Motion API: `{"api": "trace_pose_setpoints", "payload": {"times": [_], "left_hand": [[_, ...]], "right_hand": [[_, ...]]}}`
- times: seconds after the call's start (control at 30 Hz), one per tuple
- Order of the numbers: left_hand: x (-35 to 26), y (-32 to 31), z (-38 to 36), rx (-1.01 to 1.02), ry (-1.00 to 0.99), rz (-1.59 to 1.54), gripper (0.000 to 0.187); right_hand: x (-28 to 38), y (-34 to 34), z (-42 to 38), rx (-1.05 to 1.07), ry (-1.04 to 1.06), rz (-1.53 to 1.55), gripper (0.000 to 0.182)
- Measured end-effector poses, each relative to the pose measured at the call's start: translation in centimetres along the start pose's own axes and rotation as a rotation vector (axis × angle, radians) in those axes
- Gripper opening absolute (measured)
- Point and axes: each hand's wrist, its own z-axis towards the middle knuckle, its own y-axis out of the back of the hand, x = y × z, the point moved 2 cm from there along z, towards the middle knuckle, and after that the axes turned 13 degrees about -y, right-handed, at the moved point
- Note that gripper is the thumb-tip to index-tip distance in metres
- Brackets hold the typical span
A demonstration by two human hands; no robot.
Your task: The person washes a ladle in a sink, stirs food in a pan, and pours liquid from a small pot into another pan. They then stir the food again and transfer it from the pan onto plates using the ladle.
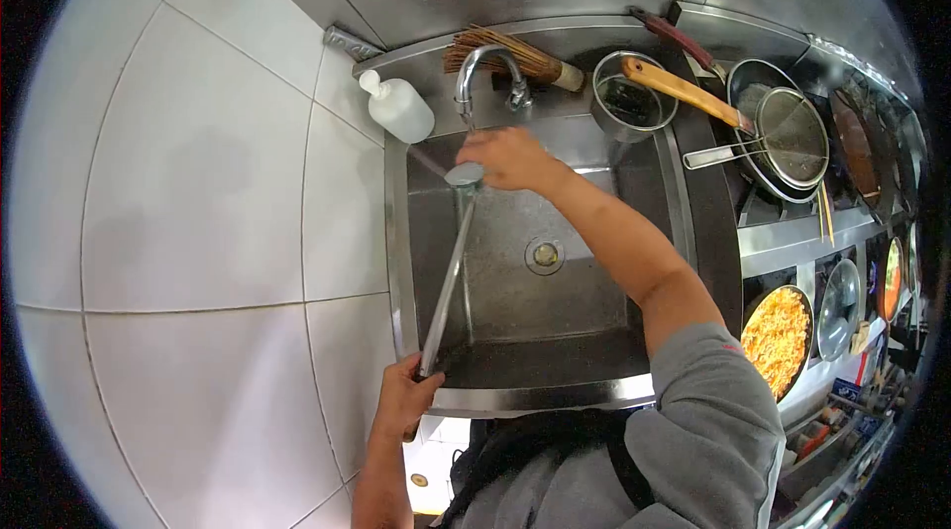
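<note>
My left hand (pixel 408 392) is closed around the lower end of a long metal-handled ladle (pixel 448 281), which slants up across the left side of the steel sink (pixel 555 356). At the far end, my right hand (pixel 503 158) is closed at the ladle's round head, right below the spout of the chrome faucet (pixel 487 53). The right fingertips are partly hidden behind the hand, and the ladle head looks slightly blurred. Below the right hand, the sink drain (pixel 545 254) shows in the basin floor.
A white pump bottle (pixel 400 109) stands at the back left corner, beside a bamboo brush (pixel 530 58). A metal pot (pixel 634 98) sits at the back right rim. On the stove are a strainer (pixel 792 138) over a pan and a pan of orange-yellow food (pixel 778 339). Tiled wall (pixel 198 202) bounds the left.
</note>
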Motion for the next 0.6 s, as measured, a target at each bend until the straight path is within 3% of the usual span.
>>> {"api": "trace_pose_setpoints", "payload": {"times": [0.03,0.1,0.13,0.2,0.23,0.3,0.37,0.43,0.47,0.53,0.6], "left_hand": [[-0.1,0.0,-0.5,0.047,0.084,-0.059,0.019],[0.2,0.0,-1.1,0.106,0.170,-0.108,0.016],[0.9,-0.4,-1.5,0.124,0.204,-0.182,0.015],[1.8,-1.1,-1.6,0.149,0.237,-0.250,0.013],[2.1,-2.0,-1.3,0.199,0.231,-0.322,0.013],[4.3,-4.0,-0.4,0.270,0.275,-0.532,0.013],[4.4,-6.6,1.5,0.278,0.287,-0.599,0.012],[4.4,-9.2,2.7,0.285,0.311,-0.660,0.010],[4.4,-10.6,3.4,0.279,0.272,-0.666,0.010],[5.0,-12.6,3.7,0.278,0.237,-0.675,0.010],[6.0,-13.2,4.2,0.178,0.084,-0.305,0.013]], "right_hand": [[-0.9,0.1,-0.2,0.003,0.003,0.005,0.037],[-3.6,0.0,-0.6,0.394,-0.236,0.451,0.062],[-5.5,-0.7,-1.4,0.393,-0.240,0.447,0.062],[-9.7,-4.5,-3.3,0.362,-0.589,0.951,0.074],[-10.0,-6.0,-3.7,0.357,-0.588,0.946,0.074],[-8.4,-9.2,-6.3,0.159,-1.038,1.734,0.072],[-3.3,-10.5,-8.1,-0.071,-1.215,2.083,0.058],[1.0,-14.3,-8.4,0.021,-1.189,2.351,0.052],[1.5,-16.7,-8.6,0.133,-1.035,2.466,0.047],[3.3,-16.4,-9.5,0.243,-0.879,2.567,0.043],[4.2,-14.9,-10.8,0.123,-1.407,1.955,0.052]]}}
